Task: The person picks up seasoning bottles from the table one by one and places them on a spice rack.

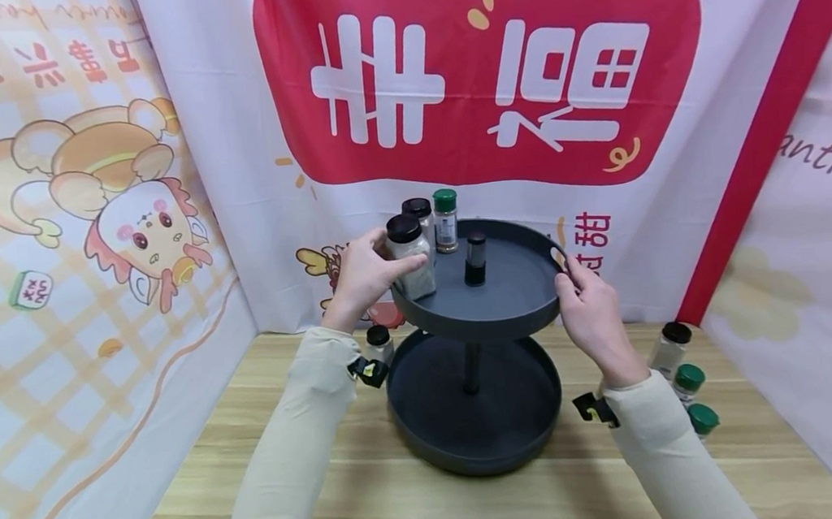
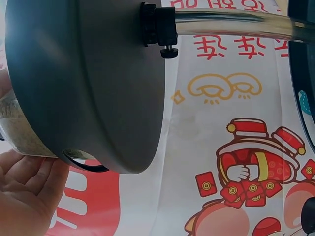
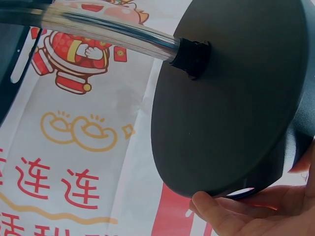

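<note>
Grey upper tray (image 1: 517, 291) could tip at its left edge, where the left hand (image 1: 364, 273) grips a jar (image 1: 418, 283), if the right hand (image 1: 594, 308), grasping its right rim, slackens.

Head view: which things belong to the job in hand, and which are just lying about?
Likely the job:
round dark-grey two-tier tray
clear black-lidded jar in the left fingers
probably other black-lidded jars, clear green-lidded bottles

Just backdrop:
red-and-white printed cloth
orange-checked cartoon cloth

"幸福" on red panel (image 1: 471, 84), "连连" on white backdrop (image 3: 129, 105), "antic" on right-hand cloth (image 1: 816, 220)
</note>
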Tool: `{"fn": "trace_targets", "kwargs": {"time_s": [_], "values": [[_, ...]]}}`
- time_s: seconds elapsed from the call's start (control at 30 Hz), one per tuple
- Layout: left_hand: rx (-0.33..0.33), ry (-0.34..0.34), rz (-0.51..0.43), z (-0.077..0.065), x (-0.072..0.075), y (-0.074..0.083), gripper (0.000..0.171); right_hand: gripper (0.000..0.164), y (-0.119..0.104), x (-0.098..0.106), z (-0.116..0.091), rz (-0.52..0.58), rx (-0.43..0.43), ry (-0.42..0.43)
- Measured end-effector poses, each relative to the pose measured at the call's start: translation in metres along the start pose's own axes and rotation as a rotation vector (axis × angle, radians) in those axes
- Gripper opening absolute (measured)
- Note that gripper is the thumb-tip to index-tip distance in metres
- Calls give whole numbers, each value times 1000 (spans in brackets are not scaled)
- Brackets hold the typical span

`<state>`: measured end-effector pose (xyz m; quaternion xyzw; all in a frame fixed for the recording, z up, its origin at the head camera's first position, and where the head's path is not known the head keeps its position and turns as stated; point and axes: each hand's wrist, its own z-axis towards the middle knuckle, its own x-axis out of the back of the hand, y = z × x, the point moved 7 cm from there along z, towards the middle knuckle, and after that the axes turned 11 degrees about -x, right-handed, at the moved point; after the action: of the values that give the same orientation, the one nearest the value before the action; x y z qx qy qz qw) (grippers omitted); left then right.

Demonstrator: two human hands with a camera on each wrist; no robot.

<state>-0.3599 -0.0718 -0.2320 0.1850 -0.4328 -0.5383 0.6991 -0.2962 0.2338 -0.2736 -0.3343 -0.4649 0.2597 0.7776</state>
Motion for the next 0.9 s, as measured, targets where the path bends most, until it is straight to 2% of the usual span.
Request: {"fn": "trace_targets", "kwargs": {"time_s": [0.43, 0.67, 0.9], "values": [[49, -29, -2, 1, -1, -5, 58, 50, -2, 0, -2, 8, 6, 12], [37, -63, 14, 3, -1, -3, 53, 50, -2, 0, 0, 17, 10, 29], [46, -111, -45, 3, -7, -6, 56, 49, -4, 1, -1, 20, 10, 26]]}}
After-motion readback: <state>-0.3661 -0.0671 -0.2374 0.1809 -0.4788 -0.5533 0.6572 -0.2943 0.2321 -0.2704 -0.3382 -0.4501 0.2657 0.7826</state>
